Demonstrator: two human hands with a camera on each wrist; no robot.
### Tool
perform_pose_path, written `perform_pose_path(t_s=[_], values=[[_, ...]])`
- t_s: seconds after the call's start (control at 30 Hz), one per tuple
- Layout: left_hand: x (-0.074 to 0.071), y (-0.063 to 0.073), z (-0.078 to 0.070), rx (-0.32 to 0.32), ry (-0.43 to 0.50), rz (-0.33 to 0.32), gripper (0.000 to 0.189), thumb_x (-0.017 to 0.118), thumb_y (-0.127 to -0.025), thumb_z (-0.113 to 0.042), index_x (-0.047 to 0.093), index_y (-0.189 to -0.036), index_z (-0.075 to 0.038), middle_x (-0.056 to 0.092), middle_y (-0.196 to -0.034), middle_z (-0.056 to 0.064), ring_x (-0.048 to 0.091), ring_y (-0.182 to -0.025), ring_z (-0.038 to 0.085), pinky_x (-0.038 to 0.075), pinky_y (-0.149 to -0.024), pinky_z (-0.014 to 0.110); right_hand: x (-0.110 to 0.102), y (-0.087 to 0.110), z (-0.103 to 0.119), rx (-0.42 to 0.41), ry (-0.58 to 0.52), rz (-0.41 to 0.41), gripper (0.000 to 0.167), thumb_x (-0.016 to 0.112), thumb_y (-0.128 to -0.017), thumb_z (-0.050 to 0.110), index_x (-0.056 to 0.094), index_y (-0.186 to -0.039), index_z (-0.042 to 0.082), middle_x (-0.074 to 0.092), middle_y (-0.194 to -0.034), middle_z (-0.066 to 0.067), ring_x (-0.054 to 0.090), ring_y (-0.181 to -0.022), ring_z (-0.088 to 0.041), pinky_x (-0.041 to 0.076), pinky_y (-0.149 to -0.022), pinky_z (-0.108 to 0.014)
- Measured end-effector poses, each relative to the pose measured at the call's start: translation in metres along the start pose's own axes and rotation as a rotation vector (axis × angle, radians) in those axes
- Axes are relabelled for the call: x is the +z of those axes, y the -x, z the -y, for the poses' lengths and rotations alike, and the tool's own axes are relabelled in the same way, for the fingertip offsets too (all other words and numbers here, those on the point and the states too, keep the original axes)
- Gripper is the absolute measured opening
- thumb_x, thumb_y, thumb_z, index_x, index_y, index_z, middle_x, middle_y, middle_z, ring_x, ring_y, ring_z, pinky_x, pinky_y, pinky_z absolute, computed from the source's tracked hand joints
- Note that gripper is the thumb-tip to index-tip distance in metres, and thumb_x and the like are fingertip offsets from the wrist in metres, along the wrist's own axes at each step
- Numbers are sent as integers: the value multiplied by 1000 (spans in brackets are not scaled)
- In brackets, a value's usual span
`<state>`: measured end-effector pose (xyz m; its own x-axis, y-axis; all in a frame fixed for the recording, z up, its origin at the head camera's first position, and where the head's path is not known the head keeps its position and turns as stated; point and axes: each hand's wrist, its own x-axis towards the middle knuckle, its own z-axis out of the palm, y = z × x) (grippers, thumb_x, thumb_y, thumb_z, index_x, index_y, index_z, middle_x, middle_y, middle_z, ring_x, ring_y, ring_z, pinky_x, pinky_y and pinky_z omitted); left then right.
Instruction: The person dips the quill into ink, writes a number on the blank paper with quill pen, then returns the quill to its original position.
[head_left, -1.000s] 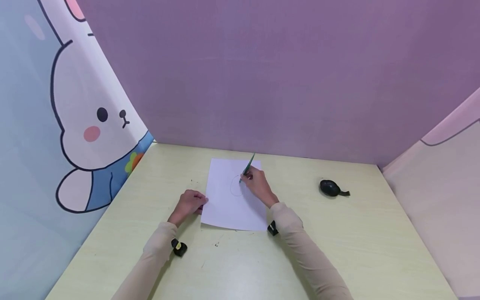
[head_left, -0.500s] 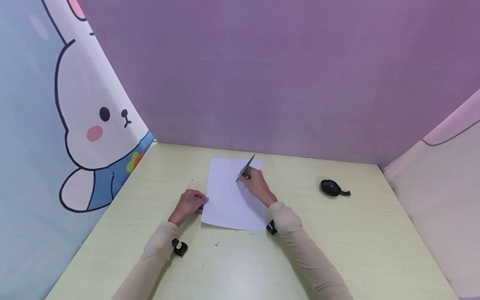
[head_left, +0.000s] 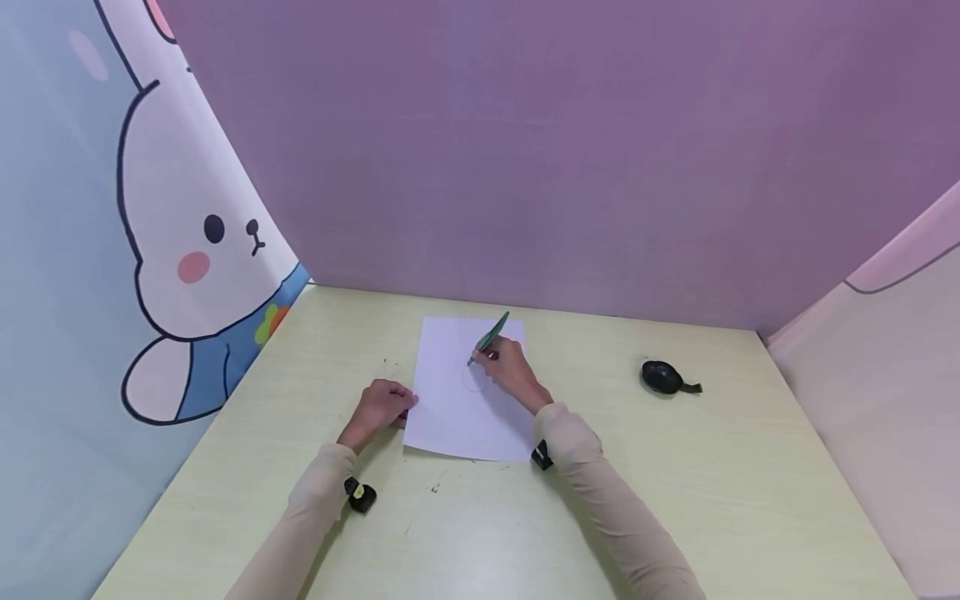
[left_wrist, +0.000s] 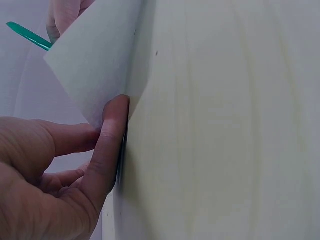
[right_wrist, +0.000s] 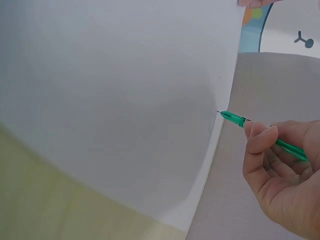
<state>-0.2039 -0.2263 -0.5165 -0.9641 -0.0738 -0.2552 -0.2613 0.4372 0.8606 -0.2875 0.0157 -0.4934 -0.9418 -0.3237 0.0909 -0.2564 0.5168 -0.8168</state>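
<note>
A white sheet of paper (head_left: 450, 417) lies on the table, with a faint round outline (head_left: 474, 388) drawn on its upper part. My right hand (head_left: 512, 369) grips a green pen (head_left: 492, 332), its tip down at the outline's upper left. In the right wrist view the tip of that pen (right_wrist: 232, 117) meets the paper (right_wrist: 150, 100), thumb and forefinger close behind it. At the sheet's left edge is my left hand (head_left: 381, 407). The left wrist view shows this hand (left_wrist: 65, 180) pinching the paper's edge (left_wrist: 100, 70) between thumb and forefinger.
A black rounded object with a short tail (head_left: 662, 377) lies on the table (head_left: 750, 483) to the right. Behind the table rises a purple backdrop (head_left: 525, 167); a rabbit-printed cloth (head_left: 195, 208) hangs at the left. Each wrist carries a black camera mount (head_left: 362, 497).
The pen tip has moved left along the top of the outline, and my right hand has shifted slightly left with it. My left hand stays at the paper's edge.
</note>
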Motion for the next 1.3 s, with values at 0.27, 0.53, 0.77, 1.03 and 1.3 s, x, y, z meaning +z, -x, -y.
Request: perform_pose_path(t_s=[0.27, 0.53, 0.77, 1.03, 1.3], values=[[-1, 0, 1, 2, 1, 0, 20, 66, -99, -9, 72, -106, 9, 73, -91, 16, 70, -70, 15, 63, -63, 28, 1, 1, 0, -3, -20, 11, 15, 66, -103, 11, 72, -110, -1, 74, -95, -20, 66, -71, -21, 51, -56, -22], [1, 0, 0, -6, -5, 3, 20, 66, -99, -9, 72, -106, 9, 73, -91, 16, 70, -70, 15, 63, -63, 28, 2, 1, 1, -51, 4, -1, 14, 66, -103, 8, 73, -109, -3, 74, -95, -20, 63, -69, -13, 50, -59, -22], [1, 0, -2, -16, -7, 4, 21, 65, -100, -9, 72, -107, 9, 72, -90, 15, 69, -72, 16, 63, -64, 28, -1, 4, 4, -77, -3, -17, 15, 66, -103, 10, 73, -110, 0, 75, -98, -17, 67, -77, -18, 54, -64, -24], [0, 0, -1, -2, 5, 13, 21, 65, -100, -9, 72, -107, 9, 72, -90, 15, 70, -73, 17, 63, -65, 28, -25, 2, 2, -168, 62, -74, 10, 68, -102, 8, 73, -106, 1, 76, -97, -12, 70, -87, -24, 59, -76, -32], [0, -2, -1, -28, -10, 12, 21, 65, -100, -9, 72, -108, 9, 72, -91, 16, 70, -73, 17, 63, -66, 28, -53, 7, -12, -220, 158, -77, 11, 67, -101, 5, 74, -109, 0, 77, -100, -12, 67, -80, -19, 54, -65, -26]])
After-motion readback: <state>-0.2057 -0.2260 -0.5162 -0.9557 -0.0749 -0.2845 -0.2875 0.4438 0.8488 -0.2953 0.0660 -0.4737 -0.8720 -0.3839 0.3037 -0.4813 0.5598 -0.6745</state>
